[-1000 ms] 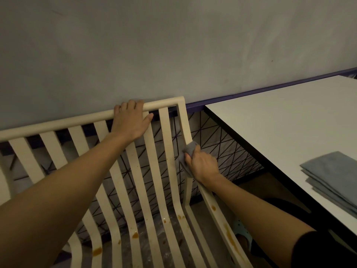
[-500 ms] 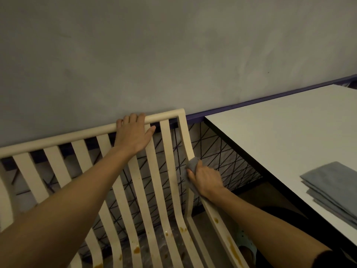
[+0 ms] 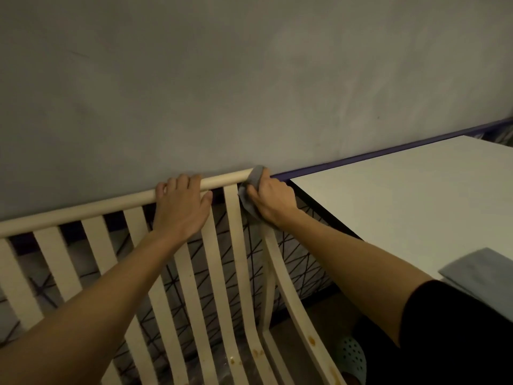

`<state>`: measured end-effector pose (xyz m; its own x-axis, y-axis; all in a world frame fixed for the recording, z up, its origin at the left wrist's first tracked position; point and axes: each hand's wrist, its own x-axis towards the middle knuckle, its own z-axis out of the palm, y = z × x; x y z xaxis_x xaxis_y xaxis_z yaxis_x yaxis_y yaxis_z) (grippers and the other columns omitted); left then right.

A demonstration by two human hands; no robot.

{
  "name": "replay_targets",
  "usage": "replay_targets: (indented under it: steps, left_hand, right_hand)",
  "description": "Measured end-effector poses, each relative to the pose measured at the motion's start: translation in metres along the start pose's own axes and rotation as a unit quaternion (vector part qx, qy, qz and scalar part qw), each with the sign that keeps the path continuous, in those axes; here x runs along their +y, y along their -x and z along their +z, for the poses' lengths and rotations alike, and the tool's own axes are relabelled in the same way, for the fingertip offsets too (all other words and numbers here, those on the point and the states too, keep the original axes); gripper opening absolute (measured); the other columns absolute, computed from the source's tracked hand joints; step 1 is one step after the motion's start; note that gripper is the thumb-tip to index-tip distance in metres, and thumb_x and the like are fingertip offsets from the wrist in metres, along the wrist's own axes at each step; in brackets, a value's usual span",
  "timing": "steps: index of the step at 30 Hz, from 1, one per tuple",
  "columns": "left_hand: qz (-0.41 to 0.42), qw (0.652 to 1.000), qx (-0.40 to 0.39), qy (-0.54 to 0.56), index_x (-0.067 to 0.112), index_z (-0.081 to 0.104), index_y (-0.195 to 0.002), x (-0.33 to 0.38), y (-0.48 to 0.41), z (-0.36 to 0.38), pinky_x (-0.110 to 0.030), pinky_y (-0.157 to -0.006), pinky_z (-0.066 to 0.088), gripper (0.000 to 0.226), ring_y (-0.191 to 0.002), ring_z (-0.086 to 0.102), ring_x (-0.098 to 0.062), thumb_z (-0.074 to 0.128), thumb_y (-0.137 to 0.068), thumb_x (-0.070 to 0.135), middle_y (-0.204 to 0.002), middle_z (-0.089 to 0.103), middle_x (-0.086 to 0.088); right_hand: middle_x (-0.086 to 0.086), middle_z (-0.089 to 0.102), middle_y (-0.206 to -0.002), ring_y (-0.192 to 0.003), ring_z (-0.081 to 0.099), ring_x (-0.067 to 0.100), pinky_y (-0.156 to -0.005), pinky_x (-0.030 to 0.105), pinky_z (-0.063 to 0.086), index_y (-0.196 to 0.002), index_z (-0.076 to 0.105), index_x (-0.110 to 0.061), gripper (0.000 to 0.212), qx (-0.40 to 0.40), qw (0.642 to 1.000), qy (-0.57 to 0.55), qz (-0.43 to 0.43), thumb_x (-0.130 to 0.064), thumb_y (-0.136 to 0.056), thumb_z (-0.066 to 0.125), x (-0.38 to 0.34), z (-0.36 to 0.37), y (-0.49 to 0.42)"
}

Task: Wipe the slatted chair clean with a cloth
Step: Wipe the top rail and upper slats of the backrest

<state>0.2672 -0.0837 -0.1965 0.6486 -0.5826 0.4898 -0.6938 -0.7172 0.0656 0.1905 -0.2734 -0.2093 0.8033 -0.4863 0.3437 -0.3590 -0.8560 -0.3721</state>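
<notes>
The left hand [image 3: 180,209] grips the chair [image 3: 83,207] by its top rail, fingers curled over it. At the rail's right corner, the right hand [image 3: 270,200] clamps a grey cloth [image 3: 251,187] against the frame. Folded cloths [image 3: 483,276] lie on the table [image 3: 402,195] beside it.

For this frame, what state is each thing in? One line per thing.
Slatted chair: standing, with orange-brown stains low on its slats and side rail.
Cloth: bunched over the chair's top right corner.
Right hand: grips the cloth.
Left hand: fingers curled over the top rail.
Folded cloths: lying on the table, untouched.
</notes>
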Motion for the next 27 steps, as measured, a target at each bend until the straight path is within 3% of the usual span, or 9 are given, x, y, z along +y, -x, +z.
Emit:
replay_targets:
  steps: [5, 8, 20, 24, 27]
  left_hand:
    - [0.002, 1.0, -0.009, 0.005, 0.013, 0.043, -0.135, 0.001, 0.001, -0.001, -0.043, -0.102, 0.024, 0.045, -0.115, 0.043, -0.031, 0.035, -0.1, 0.04, -0.127, 0.05, -0.012]
    - [0.002, 1.0, -0.01, 0.0, 0.014, 0.042, -0.137, 0.001, 0.0, -0.002, -0.043, -0.103, 0.023, 0.046, -0.116, 0.043, -0.031, 0.034, -0.1, 0.041, -0.128, 0.05, -0.012]
    - [0.022, 0.999, -0.034, -0.02, 0.013, 0.033, -0.142, -0.001, 0.004, -0.001, -0.047, -0.106, 0.021, 0.056, -0.122, 0.039, -0.036, 0.04, -0.097, 0.045, -0.135, 0.043, -0.017]
    - [0.01, 0.998, -0.056, -0.011, 0.013, 0.024, -0.147, 0.005, 0.011, -0.005, -0.05, -0.115, 0.012, 0.068, -0.135, 0.027, -0.034, 0.052, -0.091, 0.039, -0.147, 0.032, -0.015]
    - [0.003, 0.999, -0.029, 0.039, 0.014, 0.024, -0.149, 0.018, 0.029, -0.005, -0.052, -0.118, 0.008, 0.068, -0.144, 0.014, -0.031, 0.054, -0.088, 0.029, -0.155, 0.021, -0.011]
  right_hand:
    - [0.008, 0.066, -0.094, -0.079, 0.064, 0.028, -0.072, 0.041, 0.053, -0.126, 0.034, -0.011, 0.049, -0.019, 0.999, 0.01, 0.032, -0.051, -0.099, 0.029, 0.007, 0.019, 0.018]
    - [0.009, 0.065, -0.098, -0.084, 0.065, 0.031, -0.072, 0.039, 0.05, -0.12, 0.035, -0.012, 0.046, -0.054, 0.996, 0.04, 0.051, -0.052, -0.099, 0.026, 0.021, 0.039, 0.051]
    - [0.011, 0.066, -0.096, -0.081, 0.065, 0.032, -0.074, 0.043, 0.054, -0.126, 0.035, -0.007, 0.055, -0.101, 0.99, 0.084, 0.049, -0.053, -0.099, 0.025, 0.047, 0.065, 0.123]
    - [0.011, 0.065, -0.099, -0.084, 0.064, 0.032, -0.076, 0.043, 0.053, -0.128, 0.035, -0.006, 0.054, -0.123, 0.987, 0.088, 0.049, -0.051, -0.099, 0.027, 0.052, 0.064, 0.139]
    - [0.01, 0.066, -0.098, -0.082, 0.064, 0.03, -0.073, 0.041, 0.052, -0.124, 0.038, -0.008, 0.052, -0.129, 0.987, 0.083, 0.054, -0.052, -0.099, 0.026, 0.053, 0.063, 0.147]
